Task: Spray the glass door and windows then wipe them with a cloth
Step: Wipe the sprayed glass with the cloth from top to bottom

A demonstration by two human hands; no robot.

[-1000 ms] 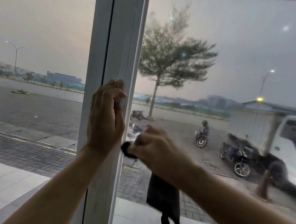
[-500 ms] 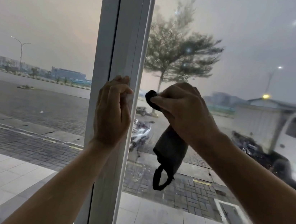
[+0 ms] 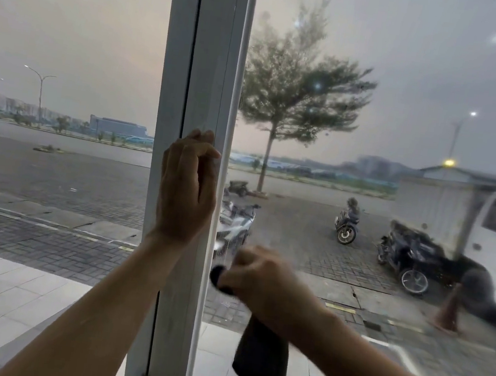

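Left of the fingers, a fixed window pane (image 3: 56, 147) looks out on paving and a road. The left hand (image 3: 186, 192) rests on the white frame post (image 3: 210, 56). Its fingers (image 3: 204, 150) are curled, with the tips on the post's right-hand edge, apparently to brace the body. Just right of and below those fingers, the right hand (image 3: 262, 281) is closed round a dark cloth (image 3: 261, 363) and pressed against the glass door pane (image 3: 412, 83) next to the post. A wad of cloth pokes out past the fingers towards the post, and the rest hangs slack beneath the wrist. The hand is blurred, so how each finger lies cannot be told. Fine droplets speckle the pane above these fingers, which suggests wiping is under way. The cloth looks light, soft and limp. It is best bunched in the palm so that a firm pad meets the glass, with the tail kept clear of the stroke. The wet pane is likely slippery and should take only moderate pressure.
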